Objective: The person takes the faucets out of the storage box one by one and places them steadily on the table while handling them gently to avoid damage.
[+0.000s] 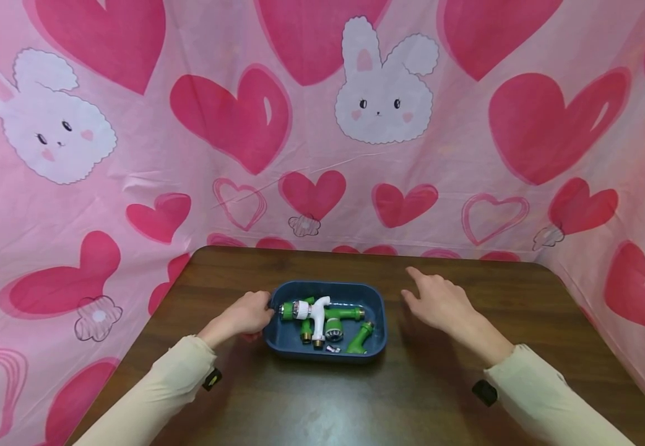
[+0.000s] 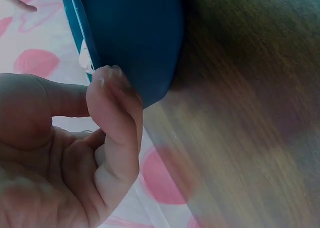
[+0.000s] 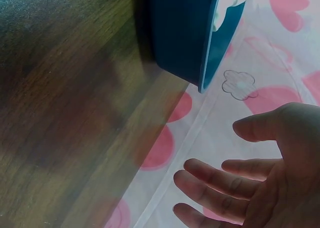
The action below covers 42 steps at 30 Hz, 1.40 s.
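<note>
On the table (image 1: 322, 402), the blue tub (image 1: 325, 357) sits at 12 o'clock, loose taps (image 1: 318, 319) inside. The left hand (image 1: 247, 313) pinches its 9 o'clock rim; off 3 o'clock, the right hand's (image 1: 438, 301) fingers spread, holding nothing. One-sided lifting could tip it, spilling taps.

I saw a white curved plastic tap (image 1: 318, 317) inside the oblong blue plastic tub (image 1: 325, 357) on the brown wooden worktop (image 1: 278, 402).
</note>
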Tool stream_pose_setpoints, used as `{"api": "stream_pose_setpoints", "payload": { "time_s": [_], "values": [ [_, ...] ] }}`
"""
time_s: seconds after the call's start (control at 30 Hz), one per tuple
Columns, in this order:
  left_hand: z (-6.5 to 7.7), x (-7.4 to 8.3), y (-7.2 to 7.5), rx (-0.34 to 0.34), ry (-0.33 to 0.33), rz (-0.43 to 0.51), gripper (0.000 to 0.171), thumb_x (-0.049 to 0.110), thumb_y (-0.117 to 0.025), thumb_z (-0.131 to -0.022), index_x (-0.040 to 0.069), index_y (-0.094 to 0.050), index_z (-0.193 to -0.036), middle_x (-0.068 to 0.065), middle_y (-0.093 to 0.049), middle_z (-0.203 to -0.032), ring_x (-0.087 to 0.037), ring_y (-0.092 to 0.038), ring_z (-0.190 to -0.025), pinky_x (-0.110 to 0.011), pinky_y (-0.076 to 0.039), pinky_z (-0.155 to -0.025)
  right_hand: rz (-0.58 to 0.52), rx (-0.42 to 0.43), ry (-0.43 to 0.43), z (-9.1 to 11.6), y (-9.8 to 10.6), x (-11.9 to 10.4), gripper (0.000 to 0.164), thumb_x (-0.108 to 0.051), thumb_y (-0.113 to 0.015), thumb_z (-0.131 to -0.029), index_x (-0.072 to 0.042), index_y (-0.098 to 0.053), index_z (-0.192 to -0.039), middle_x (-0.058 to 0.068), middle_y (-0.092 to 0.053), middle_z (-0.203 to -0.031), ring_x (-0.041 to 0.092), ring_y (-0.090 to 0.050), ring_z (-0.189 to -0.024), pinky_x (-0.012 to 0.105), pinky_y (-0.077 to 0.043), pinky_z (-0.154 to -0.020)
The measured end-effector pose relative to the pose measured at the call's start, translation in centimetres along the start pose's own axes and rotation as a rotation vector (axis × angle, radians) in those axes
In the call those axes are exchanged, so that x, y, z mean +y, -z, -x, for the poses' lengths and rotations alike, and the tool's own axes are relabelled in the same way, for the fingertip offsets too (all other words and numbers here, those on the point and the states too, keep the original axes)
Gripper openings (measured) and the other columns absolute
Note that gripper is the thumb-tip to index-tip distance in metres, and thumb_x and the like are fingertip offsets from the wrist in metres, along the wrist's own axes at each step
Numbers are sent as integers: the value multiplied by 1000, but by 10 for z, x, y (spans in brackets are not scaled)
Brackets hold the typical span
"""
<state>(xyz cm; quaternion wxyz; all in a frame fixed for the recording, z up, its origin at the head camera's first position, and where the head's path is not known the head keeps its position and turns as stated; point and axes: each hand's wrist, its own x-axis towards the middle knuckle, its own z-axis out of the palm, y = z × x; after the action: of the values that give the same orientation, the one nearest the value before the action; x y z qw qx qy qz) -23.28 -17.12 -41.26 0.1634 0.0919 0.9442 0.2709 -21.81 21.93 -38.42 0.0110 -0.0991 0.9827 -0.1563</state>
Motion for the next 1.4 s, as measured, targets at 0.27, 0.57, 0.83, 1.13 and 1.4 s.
{"api": "stream_pose_setpoints", "payload": {
  "time_s": [0.27,0.57,0.83,1.13,1.4],
  "values": [
    [-4,-5,-1,-1,10,35,15,8,-63,-105,-3,-61,-115,-13,-61,-69,-21,-62,-46,-32,-56,-45,-4,-1,-4,1,-3,0,64,-29,-69,-100,2,-49,-151,27,-69,-124,42,-70,-103,60,-61,-77],
    [-3,-8,2,-30,12,125,11,8,-63,-105,0,-59,-112,-13,-62,-67,-23,-64,-49,-32,-58,-47,12,3,-13,0,0,-1,60,-28,-70,-99,3,-53,-147,26,-69,-125,42,-70,-103,60,-61,-78],
    [-2,-7,1,-29,24,158,13,7,-62,-106,-1,-59,-115,-15,-62,-68,-23,-64,-49,-33,-58,-46,16,-2,-10,-1,0,-4,58,-28,-70,-99,2,-54,-147,23,-71,-120,38,-71,-99,60,-61,-78],
    [-2,-6,0,-19,46,128,15,9,-63,-106,0,-59,-117,-15,-62,-69,-23,-64,-49,-32,-58,-46,14,33,41,-3,4,-7,56,-27,-68,-100,2,-55,-146,23,-71,-121,43,-69,-109,63,-59,-83],
    [0,-7,-3,-3,37,133,11,9,-62,-106,1,-58,-113,-15,-62,-69,-22,-64,-48,-33,-57,-45,11,39,73,-5,8,-13,55,-27,-69,-99,2,-57,-144,23,-71,-124,42,-69,-109,61,-60,-83]
  ]
}}
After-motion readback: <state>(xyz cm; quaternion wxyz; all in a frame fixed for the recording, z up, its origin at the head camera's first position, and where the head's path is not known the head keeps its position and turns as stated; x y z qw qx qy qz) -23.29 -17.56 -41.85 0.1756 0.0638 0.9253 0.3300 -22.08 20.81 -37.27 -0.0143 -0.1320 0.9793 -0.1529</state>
